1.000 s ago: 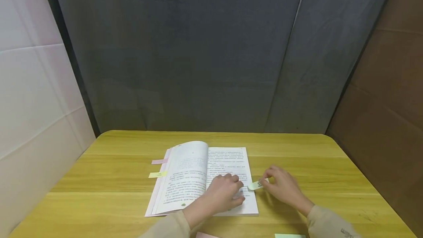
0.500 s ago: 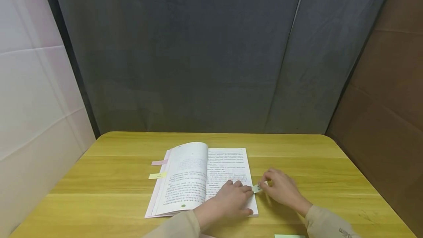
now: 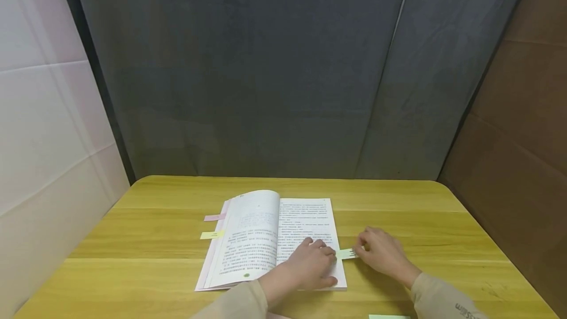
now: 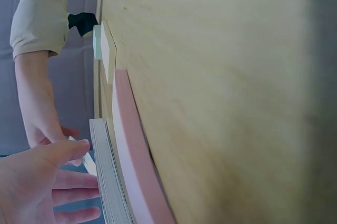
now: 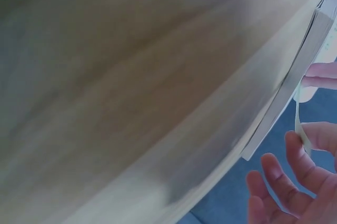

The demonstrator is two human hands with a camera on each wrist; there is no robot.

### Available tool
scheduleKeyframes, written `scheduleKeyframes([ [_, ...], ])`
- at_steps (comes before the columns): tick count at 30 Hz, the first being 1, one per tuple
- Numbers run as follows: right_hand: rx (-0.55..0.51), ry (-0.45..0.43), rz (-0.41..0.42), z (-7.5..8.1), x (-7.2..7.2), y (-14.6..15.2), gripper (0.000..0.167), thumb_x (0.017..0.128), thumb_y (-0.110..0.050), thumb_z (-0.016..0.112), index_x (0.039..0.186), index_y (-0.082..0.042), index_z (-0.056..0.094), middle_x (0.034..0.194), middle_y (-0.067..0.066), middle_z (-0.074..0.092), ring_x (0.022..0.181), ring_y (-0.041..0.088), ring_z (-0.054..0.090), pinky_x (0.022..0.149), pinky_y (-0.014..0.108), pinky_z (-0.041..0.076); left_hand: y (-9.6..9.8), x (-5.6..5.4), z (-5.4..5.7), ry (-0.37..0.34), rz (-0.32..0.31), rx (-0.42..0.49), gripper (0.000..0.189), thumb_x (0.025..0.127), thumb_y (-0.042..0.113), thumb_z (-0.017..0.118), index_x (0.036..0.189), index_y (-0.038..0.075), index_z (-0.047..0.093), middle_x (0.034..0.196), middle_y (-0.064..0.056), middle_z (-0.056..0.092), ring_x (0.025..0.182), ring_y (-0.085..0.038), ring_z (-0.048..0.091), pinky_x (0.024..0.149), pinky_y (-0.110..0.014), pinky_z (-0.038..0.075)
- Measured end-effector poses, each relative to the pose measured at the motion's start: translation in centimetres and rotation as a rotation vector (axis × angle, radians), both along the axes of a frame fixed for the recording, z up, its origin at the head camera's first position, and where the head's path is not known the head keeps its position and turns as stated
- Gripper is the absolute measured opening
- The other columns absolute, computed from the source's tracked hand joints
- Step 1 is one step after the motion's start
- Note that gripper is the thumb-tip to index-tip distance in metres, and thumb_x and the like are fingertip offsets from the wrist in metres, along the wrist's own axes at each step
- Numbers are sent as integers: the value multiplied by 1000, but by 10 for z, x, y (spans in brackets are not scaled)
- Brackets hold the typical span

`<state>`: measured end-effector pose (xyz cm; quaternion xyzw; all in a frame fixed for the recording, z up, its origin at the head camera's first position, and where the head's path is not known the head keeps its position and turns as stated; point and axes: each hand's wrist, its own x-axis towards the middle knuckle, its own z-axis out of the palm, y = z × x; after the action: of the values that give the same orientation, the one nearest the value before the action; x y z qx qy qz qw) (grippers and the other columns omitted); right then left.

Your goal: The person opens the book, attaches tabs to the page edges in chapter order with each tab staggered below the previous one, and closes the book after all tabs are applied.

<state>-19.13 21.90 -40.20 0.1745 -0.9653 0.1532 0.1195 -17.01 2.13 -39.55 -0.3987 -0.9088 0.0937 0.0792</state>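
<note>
An open book (image 3: 254, 240) with printed pages lies on the table. My left hand (image 3: 310, 265) rests on its right page, fingers spread, fingertips at the page's outer edge. A pale green sticky note (image 3: 345, 254) with dark marks juts out from that edge beside those fingers. My right hand (image 3: 383, 255) pinches the note's outer end between thumb and forefinger, as the right wrist view shows, where the note (image 5: 298, 113) appears as a thin strip running to the left fingers. Its inner end is hidden by the left hand in the head view.
A pink tab (image 3: 214, 217) and a yellow tab (image 3: 211, 235) stick out from the book's left side. Near the table's front edge lie a pink pad (image 4: 134, 150), a cream pad (image 4: 108, 50) and a green pad (image 3: 389, 316). A dark curtain (image 3: 248, 73) hangs behind the table.
My left hand has slid to the right across the page, up to the sticky note. The note, curved and slanted before, now extends straighter from the book's edge, still pinched by my right hand.
</note>
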Motion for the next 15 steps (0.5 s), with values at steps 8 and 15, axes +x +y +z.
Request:
scheduleKeyframes([
  [8,43,25,-11,-1,-3,4,18,73,-26,66,61,-22,53,64,-10,42,57,8,39,46,28,35,3,-4,-2,57,-27,-7,41,78,52,53,102,20,61,99,10,56,90,-10,49,78,-31,38],
  [15,56,30,-12,-2,-4,4,18,73,-26,65,60,-22,53,63,-10,41,56,8,39,46,29,35,4,-6,-4,102,-39,-25,39,78,51,54,103,21,62,98,9,53,87,-10,49,74,-30,39],
])
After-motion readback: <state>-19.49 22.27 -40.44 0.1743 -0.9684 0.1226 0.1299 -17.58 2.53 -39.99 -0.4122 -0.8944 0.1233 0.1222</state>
